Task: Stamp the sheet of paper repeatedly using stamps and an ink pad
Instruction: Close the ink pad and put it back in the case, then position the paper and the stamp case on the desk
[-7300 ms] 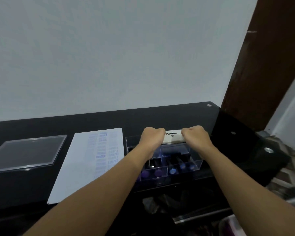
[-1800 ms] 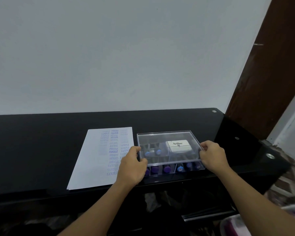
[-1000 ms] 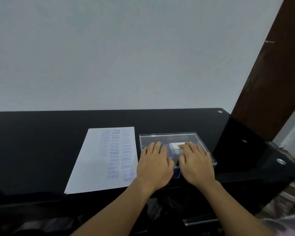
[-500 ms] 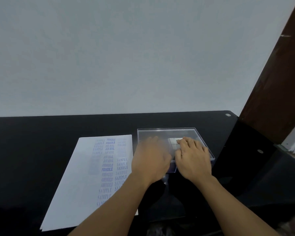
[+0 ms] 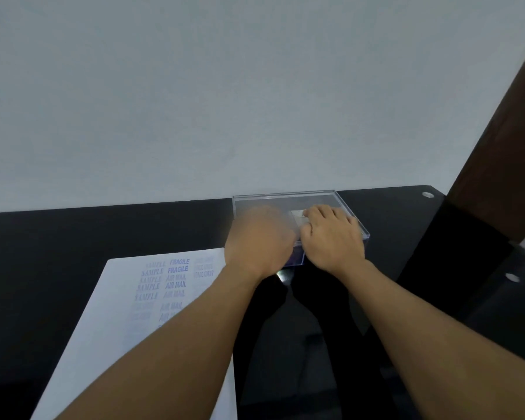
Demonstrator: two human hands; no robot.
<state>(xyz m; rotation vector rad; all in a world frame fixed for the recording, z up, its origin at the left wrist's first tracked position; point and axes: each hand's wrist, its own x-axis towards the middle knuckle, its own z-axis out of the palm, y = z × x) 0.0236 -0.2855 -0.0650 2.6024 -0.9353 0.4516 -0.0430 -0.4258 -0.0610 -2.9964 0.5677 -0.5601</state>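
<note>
One sheet of paper [image 5: 128, 301] lies flat on the black desk [image 5: 58, 237], at 8 o'clock from the clear box [image 5: 285, 199]. Rows of blue prints run down its right half, and the left forearm crosses above its right edge.

Left hand [image 5: 259, 237]: on the near left of the box lid, motion-blurred, so I cannot tell how its fingers lie.

A white case, judged to be the ink pad [image 5: 297, 218], shows through the lid between the hands.

Right hand [image 5: 333, 237]: resting on the lid, fingers together and gripping nothing.

Judgement: the box is being pressed closed or slid towards the wall at 12 o'clock. Bear down evenly with both hands, keep the lid square, and keep the forearm off prints that may be wet.

A brown door frame [image 5: 497, 147] stands at 3 o'clock, well apart, and is no obstruction.
</note>
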